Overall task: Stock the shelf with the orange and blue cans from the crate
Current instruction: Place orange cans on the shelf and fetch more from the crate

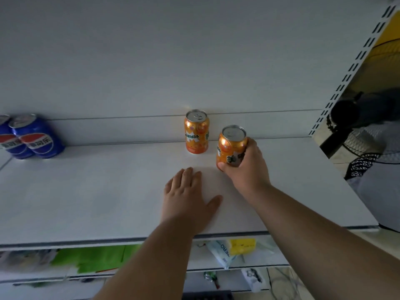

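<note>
While the right hand [244, 163] wraps its fingers and thumb round an orange can [231, 146], that can stands upright on the shelf [108, 191], or maybe just above it; I cannot tell if its bottom touches. Its long way points straight up, top lid showing. The hand holds it from the right side and from the front.

A second orange can [197, 132] stands upright behind it and a little to the left, close to the back wall. The two cans are near but apart. So the held can looks like it needs to slide back and sit beside that one, I think. The right hand is the nearer one for that.

The left hand [190, 195] lies flat on the shelf with straight fingers, holding nothing, just left of the held can.

Far off at the left end stand two blue cans [28, 137], touching each other.

The crate is not in sight. Below sits a lower shelf [151, 271] with green packs [97, 258] and a yellow pack [242, 245]; they are too blurred to name.
</note>
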Motion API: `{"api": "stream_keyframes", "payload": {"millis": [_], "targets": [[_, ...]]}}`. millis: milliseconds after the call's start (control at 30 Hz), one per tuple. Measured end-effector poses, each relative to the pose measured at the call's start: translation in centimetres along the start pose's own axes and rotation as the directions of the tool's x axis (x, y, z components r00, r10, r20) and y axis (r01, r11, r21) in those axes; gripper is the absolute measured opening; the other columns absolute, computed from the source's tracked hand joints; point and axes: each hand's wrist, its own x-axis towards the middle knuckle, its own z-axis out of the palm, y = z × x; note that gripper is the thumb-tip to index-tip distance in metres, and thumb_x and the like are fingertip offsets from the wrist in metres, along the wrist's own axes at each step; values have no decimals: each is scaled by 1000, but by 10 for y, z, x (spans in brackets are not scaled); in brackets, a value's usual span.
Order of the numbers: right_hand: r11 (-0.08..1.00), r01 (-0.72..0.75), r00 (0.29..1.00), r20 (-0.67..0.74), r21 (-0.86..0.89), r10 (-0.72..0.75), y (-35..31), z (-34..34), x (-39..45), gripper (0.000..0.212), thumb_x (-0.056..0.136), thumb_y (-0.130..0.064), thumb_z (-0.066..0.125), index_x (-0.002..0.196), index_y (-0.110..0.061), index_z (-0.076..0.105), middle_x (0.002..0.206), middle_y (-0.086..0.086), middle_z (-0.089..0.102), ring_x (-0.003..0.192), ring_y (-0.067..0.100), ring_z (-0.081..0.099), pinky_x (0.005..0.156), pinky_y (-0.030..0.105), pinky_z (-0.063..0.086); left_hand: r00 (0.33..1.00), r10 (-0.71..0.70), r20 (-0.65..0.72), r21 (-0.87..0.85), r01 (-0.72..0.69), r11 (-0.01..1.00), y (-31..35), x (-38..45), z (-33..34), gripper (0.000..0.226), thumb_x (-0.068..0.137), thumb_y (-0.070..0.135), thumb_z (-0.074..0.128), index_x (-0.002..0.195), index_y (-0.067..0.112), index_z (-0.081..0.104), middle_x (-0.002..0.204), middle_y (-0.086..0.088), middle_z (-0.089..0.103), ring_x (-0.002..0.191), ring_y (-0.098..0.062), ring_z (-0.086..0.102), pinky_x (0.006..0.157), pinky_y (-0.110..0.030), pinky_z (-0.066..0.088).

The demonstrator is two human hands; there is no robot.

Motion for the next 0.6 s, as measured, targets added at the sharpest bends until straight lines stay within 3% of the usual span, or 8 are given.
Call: {"api": "stream_keyframes", "payload": {"millis": [167, 467, 600], "targets": [[999, -41, 999, -14, -8, 41, -11, 20, 34, 69, 63, -36, 88, 118, -16, 53, 116, 2, 62, 105, 23, 61, 80, 28, 45, 1000, -3, -24, -1, 3, 1000, -1, 2, 4, 88, 84, 77, 35, 153, 25, 22, 163, 1, 14, 149, -19, 6, 119, -36, 5], [999, -30, 999, -28, -11, 30, -16, 36, 62, 72, 63, -33, 89, 120, -13, 50, 120, 4, 57, 111, 25, 57, 83, 31, 43, 999, -4, -53, 5, 4, 1000, -2, 2, 7, 87, 82, 78, 33, 152, 27, 24, 162, 3, 15, 148, -18, 8, 118, -35, 6], [1000, -19, 1000, -5, -13, 19, -15, 30, 50, 83, 65, -37, 87, 132, -12, 44, 127, 7, 52, 117, 27, 54, 91, 35, 46, 999, -11, -47, 1, 11, 1000, -2, 2, 7, 87, 82, 78, 35, 151, 27, 26, 161, 4, 18, 148, -18, 10, 118, -35, 7]]}}
